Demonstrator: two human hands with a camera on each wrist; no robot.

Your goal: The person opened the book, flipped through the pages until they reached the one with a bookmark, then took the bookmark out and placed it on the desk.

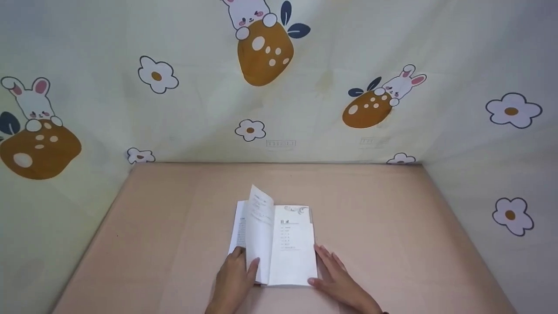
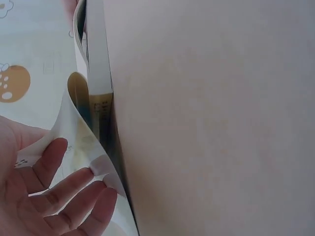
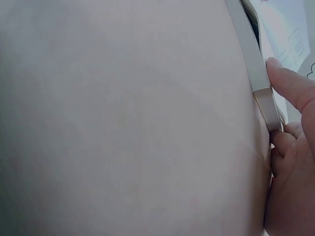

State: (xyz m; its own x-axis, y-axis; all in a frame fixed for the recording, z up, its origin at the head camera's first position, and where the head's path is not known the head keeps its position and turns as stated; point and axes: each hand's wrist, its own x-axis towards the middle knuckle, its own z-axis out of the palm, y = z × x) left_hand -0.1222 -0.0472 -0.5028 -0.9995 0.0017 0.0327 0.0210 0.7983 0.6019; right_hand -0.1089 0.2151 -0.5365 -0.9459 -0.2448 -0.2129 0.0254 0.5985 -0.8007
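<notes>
An open book (image 1: pixel 294 266) lies on the table, its right-hand page printed with a short list and a grey ornament in the top corner. One leaf (image 1: pixel 259 235) stands raised and curved near the spine, over the left side. My left hand (image 1: pixel 233 279) holds the left part, its thumb on the raised leaf and its fingers by the outer edge; the left wrist view shows its fingers against a bent page (image 2: pixel 74 132). At the lower right edge, my right hand (image 1: pixel 342 283) grips the book, thumb on top and fingers along the side. Its fingertips are partly hidden in the right wrist view.
The table (image 1: pixel 174 226) has a light brown covering and surrounds the book. Behind it and on both sides hangs pale cloth (image 1: pixel 196 113) printed with rabbits, brown fruit and flowers.
</notes>
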